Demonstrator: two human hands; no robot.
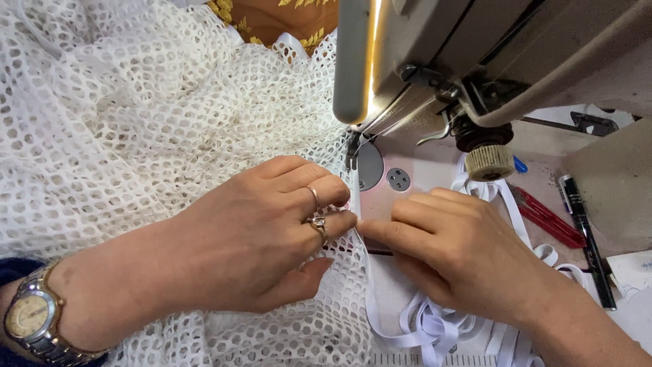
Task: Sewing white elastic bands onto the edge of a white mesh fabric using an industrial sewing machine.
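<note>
Two hands [244,238] [455,251] on sewing-machine bed [421,173]

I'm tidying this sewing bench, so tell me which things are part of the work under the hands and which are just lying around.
In use:
left hand on mesh fabric
right hand on white tape
sewing machine

Lying about:
red snips
black pen
blue-capped item behind the machine's knob
</note>
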